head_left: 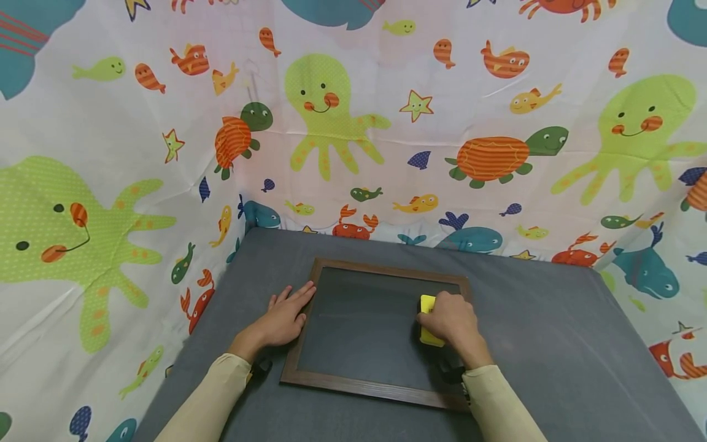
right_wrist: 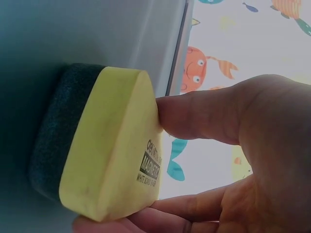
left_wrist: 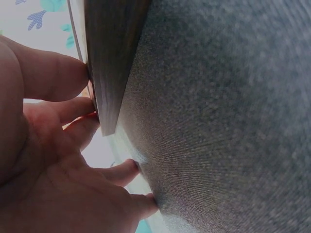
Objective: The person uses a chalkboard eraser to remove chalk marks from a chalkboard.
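A dark chalkboard (head_left: 364, 331) in a brown wooden frame (head_left: 375, 388) lies flat on the grey cloth. My right hand (head_left: 454, 319) grips a yellow whiteboard eraser (head_left: 428, 331) near the board's right side. In the right wrist view the eraser (right_wrist: 112, 145) has its dark felt face (right_wrist: 60, 131) against the board, with thumb and fingers on opposite sides of its yellow body. My left hand (head_left: 280, 320) rests at the left edge of the frame, fingers spread. The left wrist view shows thumb and some fingertips touching the frame (left_wrist: 109, 63), with other fingertips on the cloth.
Grey cloth (head_left: 552, 344) covers the table around the board. A white curtain (head_left: 386, 202) printed with sea animals rises behind it and along both sides. Dark wrist straps show at both cuffs.
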The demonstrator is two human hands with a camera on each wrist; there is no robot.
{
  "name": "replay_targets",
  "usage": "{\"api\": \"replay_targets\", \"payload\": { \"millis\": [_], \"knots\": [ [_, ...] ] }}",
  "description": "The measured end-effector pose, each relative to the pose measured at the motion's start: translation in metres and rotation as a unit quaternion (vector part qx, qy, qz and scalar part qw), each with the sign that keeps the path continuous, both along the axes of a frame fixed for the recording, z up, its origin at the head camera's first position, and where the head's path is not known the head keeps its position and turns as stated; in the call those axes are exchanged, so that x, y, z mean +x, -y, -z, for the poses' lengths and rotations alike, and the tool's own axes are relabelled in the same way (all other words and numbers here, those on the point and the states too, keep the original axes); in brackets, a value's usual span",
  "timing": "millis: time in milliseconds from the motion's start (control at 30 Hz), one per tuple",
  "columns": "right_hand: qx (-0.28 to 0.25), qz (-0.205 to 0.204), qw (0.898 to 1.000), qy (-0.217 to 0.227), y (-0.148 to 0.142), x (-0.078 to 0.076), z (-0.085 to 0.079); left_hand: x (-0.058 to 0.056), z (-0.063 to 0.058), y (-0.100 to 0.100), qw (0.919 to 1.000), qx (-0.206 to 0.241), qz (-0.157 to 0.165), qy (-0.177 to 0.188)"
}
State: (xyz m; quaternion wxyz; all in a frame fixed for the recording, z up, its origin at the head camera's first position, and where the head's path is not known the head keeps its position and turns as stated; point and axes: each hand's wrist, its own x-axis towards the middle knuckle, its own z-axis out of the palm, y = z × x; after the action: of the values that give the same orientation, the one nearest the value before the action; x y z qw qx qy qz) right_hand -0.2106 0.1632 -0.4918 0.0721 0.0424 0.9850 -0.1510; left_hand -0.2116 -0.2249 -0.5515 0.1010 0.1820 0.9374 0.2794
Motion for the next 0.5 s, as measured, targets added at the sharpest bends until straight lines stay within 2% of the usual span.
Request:
{"api": "replay_targets", "payload": {
  "millis": [500],
  "knots": [
    [-0.001, -0.004, 1.0, 0.0, 0.018, 0.0, -0.001, 0.001, 0.001, 0.0, 1.0, 0.003, -0.002, -0.002]
  ]
}}
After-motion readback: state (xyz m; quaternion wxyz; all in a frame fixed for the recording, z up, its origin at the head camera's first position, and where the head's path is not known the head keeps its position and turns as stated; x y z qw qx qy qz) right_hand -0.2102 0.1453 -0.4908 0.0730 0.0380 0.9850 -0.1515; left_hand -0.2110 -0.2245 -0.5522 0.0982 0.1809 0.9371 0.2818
